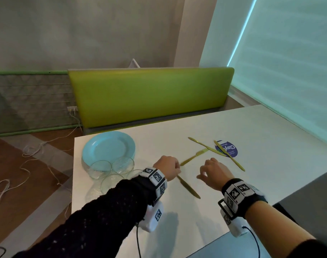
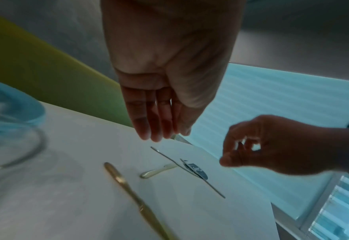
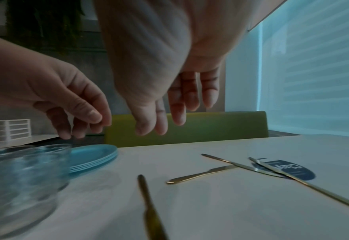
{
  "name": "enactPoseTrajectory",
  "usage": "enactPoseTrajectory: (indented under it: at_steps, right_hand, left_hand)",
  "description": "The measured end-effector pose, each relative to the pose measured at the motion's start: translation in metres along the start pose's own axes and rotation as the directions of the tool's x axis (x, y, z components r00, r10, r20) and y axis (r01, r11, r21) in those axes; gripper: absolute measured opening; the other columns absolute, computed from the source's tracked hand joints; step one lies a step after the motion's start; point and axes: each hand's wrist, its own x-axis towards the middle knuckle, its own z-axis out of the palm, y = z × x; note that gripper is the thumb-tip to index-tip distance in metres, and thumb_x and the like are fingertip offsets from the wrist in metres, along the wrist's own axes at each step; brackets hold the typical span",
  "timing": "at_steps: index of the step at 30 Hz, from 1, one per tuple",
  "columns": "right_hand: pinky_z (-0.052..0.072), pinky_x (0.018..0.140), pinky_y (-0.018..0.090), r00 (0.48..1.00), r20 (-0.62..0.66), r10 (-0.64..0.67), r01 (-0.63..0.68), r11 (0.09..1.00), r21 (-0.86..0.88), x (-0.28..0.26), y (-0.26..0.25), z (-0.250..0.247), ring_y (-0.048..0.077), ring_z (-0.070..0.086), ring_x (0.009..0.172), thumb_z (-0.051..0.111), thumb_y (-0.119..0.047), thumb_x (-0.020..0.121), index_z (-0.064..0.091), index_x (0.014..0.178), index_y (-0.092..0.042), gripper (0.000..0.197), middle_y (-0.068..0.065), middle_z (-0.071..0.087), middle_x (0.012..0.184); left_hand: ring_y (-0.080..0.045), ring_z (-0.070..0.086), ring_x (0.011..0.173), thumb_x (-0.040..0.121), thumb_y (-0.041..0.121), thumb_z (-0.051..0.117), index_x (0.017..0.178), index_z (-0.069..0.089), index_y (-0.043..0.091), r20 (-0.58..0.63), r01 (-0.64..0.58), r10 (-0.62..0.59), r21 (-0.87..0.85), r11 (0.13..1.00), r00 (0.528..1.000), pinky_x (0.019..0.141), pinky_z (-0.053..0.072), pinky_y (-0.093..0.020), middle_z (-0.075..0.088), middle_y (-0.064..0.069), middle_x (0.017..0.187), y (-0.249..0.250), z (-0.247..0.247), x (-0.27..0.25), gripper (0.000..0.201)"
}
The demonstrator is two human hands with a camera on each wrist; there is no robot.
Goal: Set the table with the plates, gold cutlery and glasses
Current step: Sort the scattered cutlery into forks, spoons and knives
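Observation:
A stack of light blue plates (image 1: 108, 148) (image 3: 93, 154) sits at the table's far left corner. Clear glasses (image 1: 101, 169) (image 3: 21, 178) cluster just in front of it. Several gold knives lie loose on the white table (image 1: 177, 229). The nearest knife (image 1: 188, 187) (image 2: 132, 194) (image 3: 148, 206) lies under my left hand (image 1: 174, 169) (image 2: 161, 134), which hovers with relaxed fingers and holds nothing. Another knife (image 1: 193, 157) (image 3: 200, 174) lies between my hands. Just above the table, my right hand (image 1: 203, 174) (image 3: 169, 123) hangs empty with loose fingers. Two more knives (image 1: 229, 156) cross further right.
A dark blue round sticker (image 1: 231, 148) lies under the far knives. A green bench back (image 1: 149, 94) stands beyond the table. White cables (image 1: 28, 164) trail on the floor to the left. A window blind (image 1: 289, 71) runs along the right side.

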Motion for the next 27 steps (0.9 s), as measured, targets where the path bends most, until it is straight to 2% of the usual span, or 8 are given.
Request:
enactPoseTrajectory:
  at_steps: [6,11,14,21,27]
  right_hand:
    - [0.043,0.091,0.029,0.993,0.062,0.101,-0.104,0.994,0.042,0.028,0.073,0.006,0.018,0.045,0.117,0.048,-0.042,0.094,0.066,0.105,-0.016,0.033,0.002,0.058,0.114]
    - [0.045,0.088,0.03,0.984,0.098,0.149,-0.157,0.984,0.08,0.067,0.135,0.011,0.019,0.05,0.117,0.052,-0.041,0.092,0.068,0.101,-0.017,0.03,0.003,0.058,0.118]
    - [0.047,0.088,0.03,0.979,0.14,0.148,-0.159,0.985,0.073,0.091,0.164,0.011,0.02,0.052,0.114,0.05,-0.041,0.093,0.067,0.105,-0.016,0.032,0.005,0.058,0.119]
    - [0.047,0.09,0.029,0.972,0.204,0.114,-0.133,0.988,0.081,0.13,0.199,0.024,0.019,0.051,0.116,0.048,-0.039,0.095,0.067,0.11,-0.017,0.033,0.005,0.06,0.117]
    - [0.051,0.089,0.031,0.961,0.246,0.125,-0.149,0.985,0.083,0.145,0.206,0.037,0.02,0.055,0.111,0.049,-0.039,0.094,0.065,0.113,-0.018,0.032,0.005,0.06,0.118]
  left_hand:
    - [-0.023,0.061,0.106,0.089,0.024,0.058,0.104,0.068,0.013,0.046,0.057,-0.057,-0.011,0.998,0.997,0.09,0.051,-0.031,0.066,-0.005,0.114,0.032,0.005,0.075,0.022]
    - [-0.024,0.06,0.109,0.089,0.026,0.06,0.108,0.066,0.012,0.091,0.138,-0.139,0.011,0.99,0.986,0.088,0.047,-0.028,0.064,-0.007,0.118,0.047,0.012,0.139,0.025]
    - [-0.023,0.059,0.111,0.089,0.027,0.06,0.111,0.065,0.011,0.11,0.206,-0.207,0.026,0.978,0.972,0.089,0.046,-0.027,0.063,-0.007,0.12,0.05,0.015,0.169,0.027]
    - [-0.024,0.055,0.119,0.094,0.03,0.052,0.122,0.059,0.006,0.133,0.313,-0.334,0.156,0.937,0.933,0.102,0.044,-0.03,0.059,-0.009,0.128,0.042,0.036,0.201,0.038]
    - [-0.024,0.061,0.111,0.089,0.023,0.058,0.115,0.064,0.007,0.176,0.316,-0.356,0.222,0.923,0.918,0.095,0.05,-0.03,0.063,-0.008,0.121,0.025,0.053,0.218,0.031]
